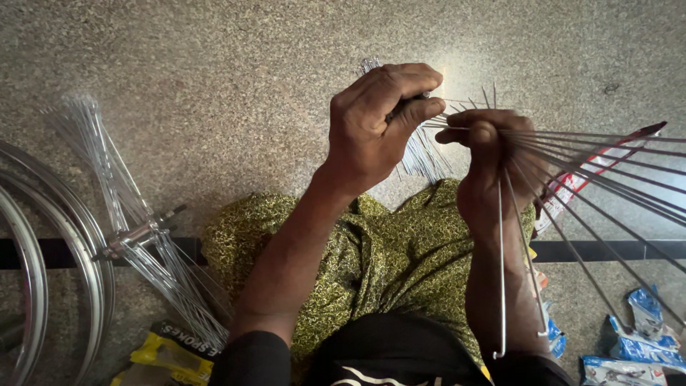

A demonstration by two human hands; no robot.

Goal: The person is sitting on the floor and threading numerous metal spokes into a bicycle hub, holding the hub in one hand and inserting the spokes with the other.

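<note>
My right hand [493,164] grips a wheel hub that is mostly hidden in the fist; several thin metal spokes [600,179] fan out from it to the right and downward. My left hand [379,121] is closed with pinched fingers on a single spoke near the hub, just left of the right hand. A loose bundle of spokes [421,154] lies on the floor behind both hands. My knee in green patterned cloth [386,250] is below the hands.
On the left floor lies another hub with spokes [143,236] beside shiny wheel rims [64,243]. A yellow and black packet [171,354] sits at the bottom left. Blue and white packets [636,343] and a red and white box [586,179] lie at right. The floor is speckled stone.
</note>
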